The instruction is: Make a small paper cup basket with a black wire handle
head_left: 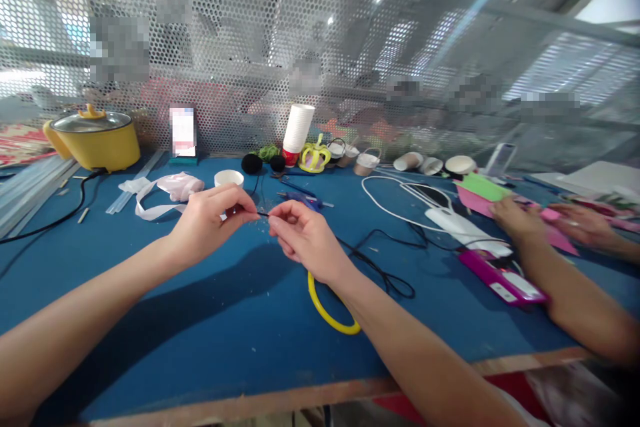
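Head camera looks down on a blue felt-covered counter [210,327] with a bare wooden front edge. Both of the person's bare hands meet near the middle of it. The left hand [207,223] has its grip pressed together, thumb and forefinger pinching one end of a thin short black wire [263,214]. The right hand [303,237] pinches the other end the same way, so the wire hangs just above the counter between the two sets of fingertips.

At six o'clock from the right hand, a yellow plastic hoop [327,313] lies flat on the felt, partly hidden by the right forearm. A thin black cable [385,273] loops at four o'clock from that hand. At twelve o'clock stand a tall stack of white paper cups [299,128] and a small yellow crown-shaped ornament [315,157]. A single white paper cup [229,178] sits just beyond the left hand, with a strip of white ribbon [150,203] at ten o'clock.

Far off at ten o'clock rests a yellow electric pot with a steel lid [93,140]. A co-worker's hands [515,217] at three o'clock rest on pink paper sheets [475,203], near a magenta flat case [503,277] and a white cord [395,213]. Any writing on the case's label is too small to read; the small upright card against the mesh is blurred.
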Demonstrator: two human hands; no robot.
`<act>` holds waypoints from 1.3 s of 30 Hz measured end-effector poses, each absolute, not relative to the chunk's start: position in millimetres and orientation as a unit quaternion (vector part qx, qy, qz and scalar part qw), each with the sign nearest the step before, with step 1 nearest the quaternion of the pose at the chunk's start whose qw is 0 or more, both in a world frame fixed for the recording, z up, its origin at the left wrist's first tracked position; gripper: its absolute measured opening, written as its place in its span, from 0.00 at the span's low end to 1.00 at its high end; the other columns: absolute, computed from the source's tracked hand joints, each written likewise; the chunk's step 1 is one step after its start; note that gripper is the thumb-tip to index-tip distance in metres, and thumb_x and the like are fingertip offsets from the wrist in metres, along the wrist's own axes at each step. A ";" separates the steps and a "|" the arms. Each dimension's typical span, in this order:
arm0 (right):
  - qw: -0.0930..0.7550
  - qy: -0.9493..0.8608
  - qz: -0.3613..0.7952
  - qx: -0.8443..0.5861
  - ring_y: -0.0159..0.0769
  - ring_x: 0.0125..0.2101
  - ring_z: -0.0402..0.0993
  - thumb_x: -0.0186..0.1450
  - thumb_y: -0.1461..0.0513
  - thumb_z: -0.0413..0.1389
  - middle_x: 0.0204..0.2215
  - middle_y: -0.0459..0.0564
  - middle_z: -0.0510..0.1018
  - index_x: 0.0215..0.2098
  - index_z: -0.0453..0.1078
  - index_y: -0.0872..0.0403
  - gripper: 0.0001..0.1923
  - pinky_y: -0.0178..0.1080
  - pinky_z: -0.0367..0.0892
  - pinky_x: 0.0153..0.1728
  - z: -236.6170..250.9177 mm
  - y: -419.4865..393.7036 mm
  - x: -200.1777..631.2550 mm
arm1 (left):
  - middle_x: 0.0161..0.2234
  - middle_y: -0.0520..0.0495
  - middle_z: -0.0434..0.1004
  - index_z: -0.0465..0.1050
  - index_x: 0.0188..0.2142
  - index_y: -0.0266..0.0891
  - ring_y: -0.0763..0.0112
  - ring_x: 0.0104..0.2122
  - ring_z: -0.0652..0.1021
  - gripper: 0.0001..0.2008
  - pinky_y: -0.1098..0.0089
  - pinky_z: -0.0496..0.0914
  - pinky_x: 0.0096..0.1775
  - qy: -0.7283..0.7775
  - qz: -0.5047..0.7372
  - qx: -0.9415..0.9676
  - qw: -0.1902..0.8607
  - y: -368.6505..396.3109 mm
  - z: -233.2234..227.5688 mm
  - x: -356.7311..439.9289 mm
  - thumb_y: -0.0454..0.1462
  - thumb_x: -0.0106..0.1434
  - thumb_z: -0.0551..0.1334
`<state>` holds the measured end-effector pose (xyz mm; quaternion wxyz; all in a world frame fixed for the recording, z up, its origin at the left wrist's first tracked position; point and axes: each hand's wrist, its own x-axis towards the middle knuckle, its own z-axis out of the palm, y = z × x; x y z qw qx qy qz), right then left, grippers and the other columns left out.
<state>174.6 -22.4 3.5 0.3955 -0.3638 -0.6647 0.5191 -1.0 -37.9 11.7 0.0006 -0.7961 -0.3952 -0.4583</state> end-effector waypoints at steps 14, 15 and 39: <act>0.390 -0.708 0.464 -0.364 0.22 0.16 0.57 0.58 0.59 0.54 0.21 0.42 0.67 0.32 0.65 0.56 0.08 0.29 0.51 0.15 1.6 -22.4 175.1 | 0.23 0.51 0.72 0.68 0.26 0.36 0.77 0.23 0.69 0.04 0.75 0.63 0.27 -0.395 -0.441 -0.806 -0.032 -37.3 14.0 -3.1 0.34 0.56 0.59; 0.391 -0.709 0.459 -0.364 0.22 0.16 0.57 0.57 0.58 0.54 0.20 0.42 0.66 0.31 0.65 0.56 0.08 0.29 0.52 0.15 1.6 -22.5 175.1 | 0.23 0.51 0.72 0.68 0.26 0.36 0.77 0.23 0.69 0.04 0.75 0.63 0.27 -0.395 -0.441 -0.805 -0.032 -37.4 14.1 -3.3 0.34 0.56 0.59; 0.386 -0.733 0.421 -0.370 0.24 0.18 0.56 0.57 0.58 0.53 0.20 0.42 0.64 0.26 0.64 0.55 0.08 0.30 0.53 0.18 0.0 -22.1 174.9 | 0.25 0.50 0.73 0.69 0.27 0.36 0.77 0.24 0.71 0.04 0.75 0.64 0.28 -0.399 -0.414 -0.818 -0.022 -37.3 15.9 -5.3 0.34 0.57 0.59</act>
